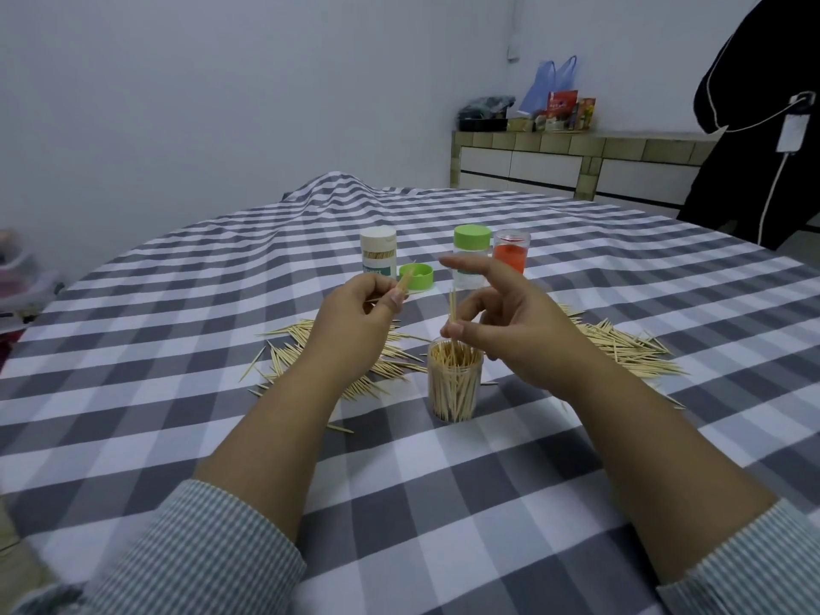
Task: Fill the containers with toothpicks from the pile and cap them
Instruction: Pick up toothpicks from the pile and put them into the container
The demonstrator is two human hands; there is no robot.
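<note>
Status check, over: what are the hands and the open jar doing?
Left hand pinches toothpicks. Right hand pinches a few upright over the open jar, nearly full, uncapped. Loose green cap behind; path clear.

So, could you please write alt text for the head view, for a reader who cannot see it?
A person's right hand pinches a few toothpicks upright over an open clear container nearly full of toothpicks, while the left hand holds a few more. Loose toothpicks lie scattered on the checked tablecloth; behind stand three more containers and a loose green cap.
</note>
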